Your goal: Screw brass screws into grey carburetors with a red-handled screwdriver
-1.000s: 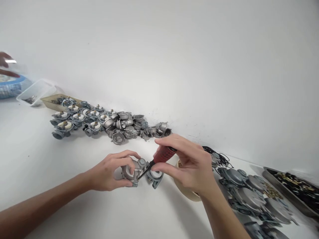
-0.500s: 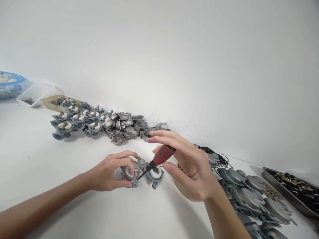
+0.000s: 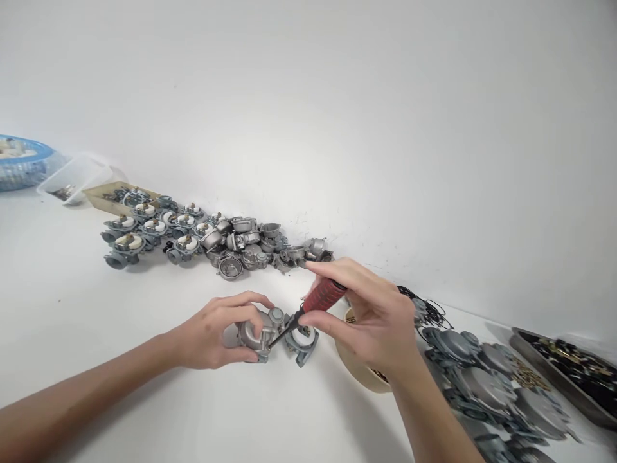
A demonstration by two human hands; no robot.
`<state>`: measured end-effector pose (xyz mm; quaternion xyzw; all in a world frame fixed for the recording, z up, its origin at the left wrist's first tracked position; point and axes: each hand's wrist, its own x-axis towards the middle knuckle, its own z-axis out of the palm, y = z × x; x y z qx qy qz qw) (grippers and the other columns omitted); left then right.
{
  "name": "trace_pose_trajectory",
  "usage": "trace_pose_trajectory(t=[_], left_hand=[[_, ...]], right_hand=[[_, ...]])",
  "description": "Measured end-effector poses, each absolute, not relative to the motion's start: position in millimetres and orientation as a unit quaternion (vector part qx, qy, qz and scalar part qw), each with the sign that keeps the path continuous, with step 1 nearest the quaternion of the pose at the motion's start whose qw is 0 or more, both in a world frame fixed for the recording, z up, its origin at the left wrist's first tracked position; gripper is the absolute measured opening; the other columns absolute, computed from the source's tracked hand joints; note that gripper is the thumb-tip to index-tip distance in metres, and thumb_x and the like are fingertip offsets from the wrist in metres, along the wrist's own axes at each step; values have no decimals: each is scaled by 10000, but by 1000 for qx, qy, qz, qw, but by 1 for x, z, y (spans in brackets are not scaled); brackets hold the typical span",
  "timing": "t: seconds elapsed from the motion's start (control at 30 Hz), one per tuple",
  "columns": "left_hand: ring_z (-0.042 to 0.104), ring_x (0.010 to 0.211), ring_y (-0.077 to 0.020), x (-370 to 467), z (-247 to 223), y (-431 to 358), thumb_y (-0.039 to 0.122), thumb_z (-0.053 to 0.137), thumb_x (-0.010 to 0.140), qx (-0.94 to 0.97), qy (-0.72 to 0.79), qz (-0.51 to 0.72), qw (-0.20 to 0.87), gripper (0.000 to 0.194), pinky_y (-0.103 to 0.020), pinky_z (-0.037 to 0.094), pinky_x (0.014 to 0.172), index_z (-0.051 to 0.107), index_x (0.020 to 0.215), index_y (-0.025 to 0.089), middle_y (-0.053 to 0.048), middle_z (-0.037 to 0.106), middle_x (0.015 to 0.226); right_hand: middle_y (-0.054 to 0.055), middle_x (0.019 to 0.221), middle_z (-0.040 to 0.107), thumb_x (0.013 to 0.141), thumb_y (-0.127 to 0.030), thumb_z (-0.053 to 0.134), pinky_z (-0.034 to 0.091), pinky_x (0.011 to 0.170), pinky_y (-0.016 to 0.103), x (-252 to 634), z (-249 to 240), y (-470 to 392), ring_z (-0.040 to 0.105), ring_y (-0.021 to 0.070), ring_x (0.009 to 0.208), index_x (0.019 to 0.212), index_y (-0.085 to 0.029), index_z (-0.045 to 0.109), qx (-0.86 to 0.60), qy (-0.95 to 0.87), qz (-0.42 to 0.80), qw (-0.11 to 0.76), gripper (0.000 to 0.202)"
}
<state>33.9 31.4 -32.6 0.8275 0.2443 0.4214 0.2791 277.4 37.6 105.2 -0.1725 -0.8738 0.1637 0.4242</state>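
Observation:
My left hand grips a grey metal carburetor on the white table, fingers over its bowl and thumb along the near side. A screwdriver with a red and black handle is in my right hand, between thumb and fingers. Its dark shaft slants down to the left, and the tip meets the near right edge of the carburetor. Just right of that stands a second carburetor body with a white float on top, touched by neither hand.
Carburetor bodies with white floats and a pile of metal bowls line the wall. A cream tub sits by my right wrist. Further right are assembled carburetors and a metal tray of black parts. Bins stand far left.
My right hand's spread fingers have closed in around the screwdriver handle. The screwdriver tip stays at the carburetor's edge, and my left hand keeps its hold.

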Motion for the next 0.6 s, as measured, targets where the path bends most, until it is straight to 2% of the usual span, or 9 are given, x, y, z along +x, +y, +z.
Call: trace_pose_trajectory(t=[0.07,0.17,0.23,0.3,0.33,0.37,0.47,0.5,0.6], left_hand=[[703,893,-168,34,-33,31,267,779,889,828,243,421,278,190,-326,540,879,617,976,220,-96,594,1393],[702,935,-187,34,-33,32,278,784,885,831,251,417,270,195,-339,538,899,619,970,219,-103,595,1397],[704,959,-193,34,-34,32,278,792,880,831,253,415,270,207,-338,534,908,619,977,221,-98,589,1407],[708,943,-187,34,-34,32,275,792,881,830,251,415,274,208,-332,534,900,620,986,224,-92,591,1403],[709,922,-180,33,-34,32,273,788,885,830,251,415,276,204,-329,536,890,619,988,223,-91,594,1397],[708,905,-176,33,-34,32,273,784,887,831,250,414,276,199,-328,538,885,618,986,223,-90,596,1392],[704,956,-190,33,-34,32,271,786,883,833,254,413,268,200,-336,534,909,616,976,224,-88,593,1401],[701,993,-200,33,-33,32,269,790,879,833,254,414,267,205,-338,529,922,616,977,226,-86,589,1409],[702,996,-196,34,-32,31,257,791,883,830,245,417,279,214,-334,526,918,609,993,232,-80,587,1413]], right_hand=[[17,867,740,833,-193,845,617,811,435,277,106,38,698,222,858,1374,-329,651,-172,-880,138,421,591],[80,1043,762,959,-158,660,624,853,471,277,108,37,713,262,1039,1451,-287,587,-153,-886,208,385,514],[67,1013,771,941,-152,697,635,792,431,277,108,37,731,231,922,1408,-294,625,-151,-880,216,395,494],[15,834,757,844,-169,829,620,719,380,276,108,37,699,193,763,1299,-311,698,-153,-876,164,428,495],[8,798,744,809,-181,862,613,708,371,275,108,37,688,193,755,1260,-309,716,-152,-876,142,434,491],[23,843,751,815,-192,855,614,722,379,275,108,37,694,202,790,1257,-302,715,-150,-880,136,430,476],[91,1132,748,931,-154,686,632,831,437,276,108,36,726,227,947,1403,-282,619,-142,-889,205,384,493],[91,1150,746,944,-131,656,635,847,440,276,108,35,732,223,957,1438,-284,589,-143,-888,224,376,521],[21,921,763,883,-109,767,630,788,380,275,107,36,723,187,827,1387,-308,634,-144,-886,187,400,558]])
